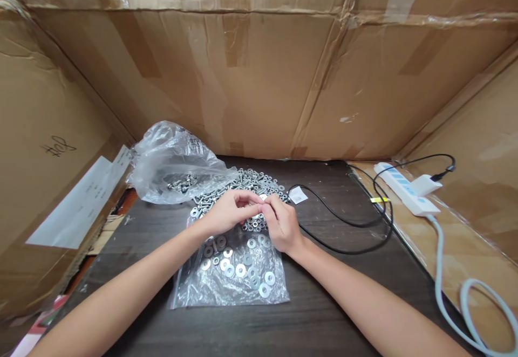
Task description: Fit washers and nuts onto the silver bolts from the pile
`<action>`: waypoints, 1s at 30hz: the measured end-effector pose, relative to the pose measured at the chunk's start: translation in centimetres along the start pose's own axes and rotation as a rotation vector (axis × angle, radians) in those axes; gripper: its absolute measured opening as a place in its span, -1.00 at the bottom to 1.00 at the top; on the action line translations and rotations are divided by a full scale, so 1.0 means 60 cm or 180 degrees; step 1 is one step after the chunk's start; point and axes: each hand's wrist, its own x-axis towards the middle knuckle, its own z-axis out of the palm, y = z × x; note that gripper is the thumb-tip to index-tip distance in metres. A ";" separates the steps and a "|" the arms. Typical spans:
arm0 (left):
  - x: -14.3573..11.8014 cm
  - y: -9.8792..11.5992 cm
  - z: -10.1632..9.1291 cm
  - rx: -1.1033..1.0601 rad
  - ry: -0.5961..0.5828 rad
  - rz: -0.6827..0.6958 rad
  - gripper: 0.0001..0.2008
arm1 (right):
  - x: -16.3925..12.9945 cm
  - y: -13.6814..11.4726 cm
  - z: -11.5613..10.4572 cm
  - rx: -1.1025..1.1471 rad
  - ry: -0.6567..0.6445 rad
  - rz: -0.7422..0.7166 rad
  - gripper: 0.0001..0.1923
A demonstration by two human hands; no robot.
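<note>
My left hand (pixel 230 210) and my right hand (pixel 280 221) meet at the fingertips above a pile of loose hardware. Both are closed in a pinch; whatever lies between the fingers is too small or hidden to name. Bolts (pixel 206 198) are heaped behind my left hand, and nuts (pixel 251 224) show below the joined fingers. Flat washers (pixel 240 270) lie spread over a clear zip bag (pixel 210 295) nearer to me. Part of the pile is covered by my hands.
A crumpled clear plastic bag (pixel 170 160) with more bolts stands at the back left. A black cable (pixel 343 250) loops to the right towards a white power strip (pixel 404 189). A small white paper (pixel 298 195) lies behind my right hand. Cardboard walls (pixel 243 93) enclose the dark table (pixel 324 303).
</note>
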 end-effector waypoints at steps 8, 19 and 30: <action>-0.008 -0.008 -0.004 0.2483 0.0552 0.2055 -0.85 | 0.003 0.033 0.020 0.1261 -0.0262 0.1003 -0.50; -0.008 -0.011 -0.024 0.3420 0.0647 0.3274 -0.88 | 0.002 0.027 0.024 0.1489 -0.0355 0.1173 -0.44; -0.010 -0.006 -0.017 0.3485 0.0553 0.3320 -0.88 | 0.009 0.016 0.014 0.1027 -0.0485 0.1106 -0.39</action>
